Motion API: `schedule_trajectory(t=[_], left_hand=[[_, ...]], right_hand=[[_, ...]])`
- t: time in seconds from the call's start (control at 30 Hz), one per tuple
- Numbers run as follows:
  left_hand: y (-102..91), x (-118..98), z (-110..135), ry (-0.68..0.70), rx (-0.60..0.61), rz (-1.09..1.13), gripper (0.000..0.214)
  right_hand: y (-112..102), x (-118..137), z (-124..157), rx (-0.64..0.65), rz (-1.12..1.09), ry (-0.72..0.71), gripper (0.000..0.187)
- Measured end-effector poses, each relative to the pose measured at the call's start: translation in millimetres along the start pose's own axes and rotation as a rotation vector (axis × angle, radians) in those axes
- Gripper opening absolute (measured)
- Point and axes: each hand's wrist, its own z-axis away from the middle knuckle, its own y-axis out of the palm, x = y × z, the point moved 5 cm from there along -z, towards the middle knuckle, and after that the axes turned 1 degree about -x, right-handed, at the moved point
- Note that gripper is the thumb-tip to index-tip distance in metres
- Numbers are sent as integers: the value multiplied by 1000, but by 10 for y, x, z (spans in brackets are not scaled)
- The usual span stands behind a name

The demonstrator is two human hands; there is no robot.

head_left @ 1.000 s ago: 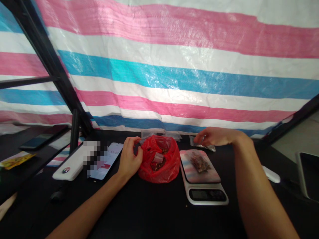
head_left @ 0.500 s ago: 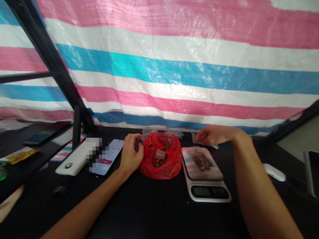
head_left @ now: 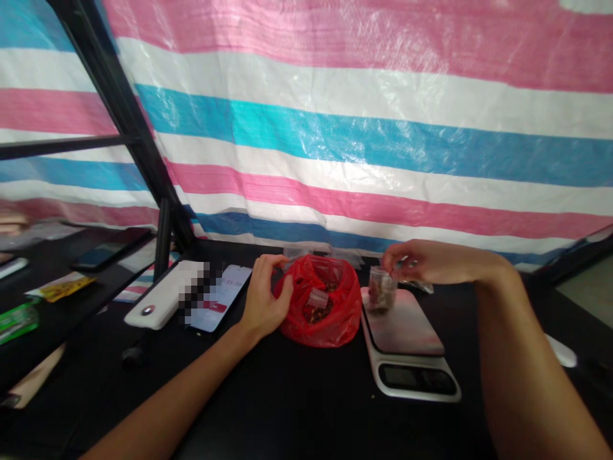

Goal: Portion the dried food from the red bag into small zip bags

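My right hand (head_left: 406, 262) pinches the top of a small clear plastic bag (head_left: 382, 291) with brownish bits inside. That small bag hangs upright over the back left of a white kitchen scale (head_left: 412, 329); I cannot tell if its bottom touches the plate. At the left side of an opened red plastic bag (head_left: 320, 332), my left hand (head_left: 268, 297) rests with thumb and fingers apart, at the rim. Inside the red bag lie loose brown pieces and a small clear scoop-like piece (head_left: 317, 298).
Left of my hand lie a phone (head_left: 223, 297) with a lit screen and a white power bank-like device (head_left: 165, 300). Behind the red bag are flat clear bags (head_left: 306, 251); a filled one (head_left: 421, 287) lies behind the scale. Another person's hand (head_left: 12, 223) shows at far left.
My right hand has picked up the small filled bag from the scale plate and holds it upright by its top. The view has shifted slightly left; my left hand stays by the red bag.
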Motion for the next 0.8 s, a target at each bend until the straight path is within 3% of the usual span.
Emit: schedule_trajectory(t=[0.17, 0.27, 0.37, 0.47, 0.57, 0.8], left_hand=[[78, -231, 68, 14, 176, 237, 31], [179, -257, 134, -86, 234, 399, 36], [259, -209, 161, -225, 219, 566, 31], [251, -119, 134, -336, 123, 619, 27], [202, -20, 98, -410, 41, 591, 27], [176, 57, 106, -442, 18, 524, 28]], right_hand=[[67, 613, -3, -135, -175, -309, 15], [153, 879, -97, -278, -191, -414, 19], [298, 1054, -235, -372, -263, -491, 21], [468, 1126, -385, -517, -356, -536, 17], [682, 1102, -537, -622, -505, -492, 20], [1047, 1003, -559, -868, -712, -402, 15]])
